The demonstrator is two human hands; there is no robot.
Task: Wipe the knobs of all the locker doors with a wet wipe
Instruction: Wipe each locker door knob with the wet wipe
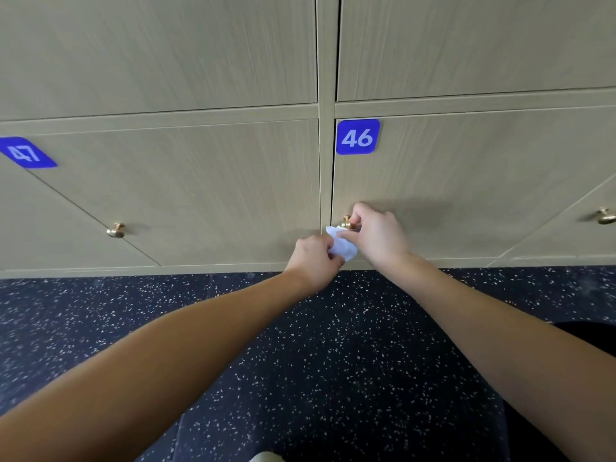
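Three brass round knobs in view; right hand point(378, 233) pinches brass knob of locker 46 point(347, 222) through crumpled white wet wipe point(341, 246), left hand point(315, 258) gripping wipe's lower end. Knob under locker 47 point(115, 230) and far-right knob point(605, 215) likely pending; cannot tell.

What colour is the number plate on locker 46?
Blue with white digits; the number plate shows clearly in the head view.

Head cam, looks fwd/down, close on locker doors point(200, 195) & floor point(333, 361).
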